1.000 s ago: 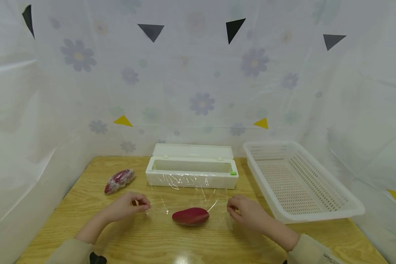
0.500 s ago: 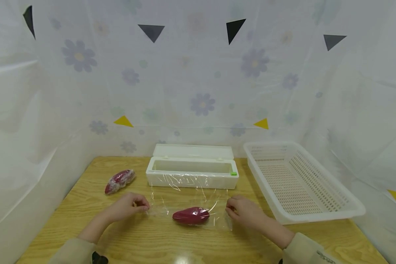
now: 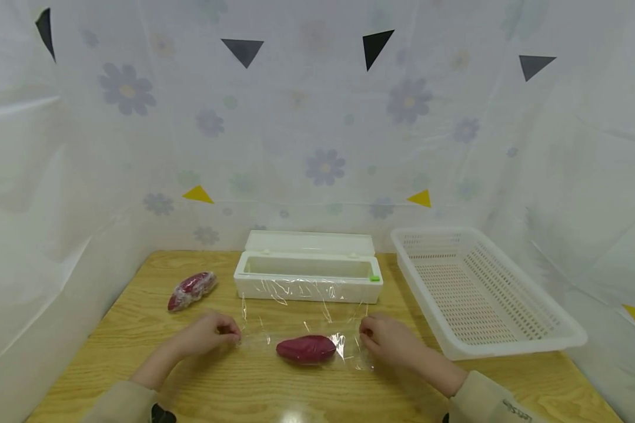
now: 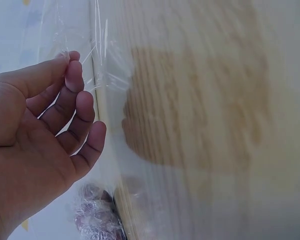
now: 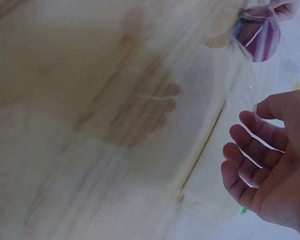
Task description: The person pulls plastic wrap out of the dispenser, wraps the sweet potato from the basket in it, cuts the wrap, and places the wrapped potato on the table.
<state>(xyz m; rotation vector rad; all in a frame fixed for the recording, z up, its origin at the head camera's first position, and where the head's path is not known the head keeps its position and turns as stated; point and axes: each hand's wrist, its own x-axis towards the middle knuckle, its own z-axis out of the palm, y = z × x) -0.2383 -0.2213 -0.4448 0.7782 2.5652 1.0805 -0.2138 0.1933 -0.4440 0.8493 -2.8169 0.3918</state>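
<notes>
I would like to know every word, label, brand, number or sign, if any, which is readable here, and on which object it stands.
No text is readable in any view.
Right sleeve: a dark marking, perhaps lettering, too small and blurred to read.
White box, white basket, unwrapped purple item: no writing visible.

The table (image 3: 243,388) has a light brown top with wood grain. At its far middle stands a long white box (image 3: 307,268), and on the right a white basket (image 3: 518,349). On the left lies a wrapped tuber (image 3: 193,290); nearer, in the middle, is a purple tuber (image 3: 304,349).
</notes>
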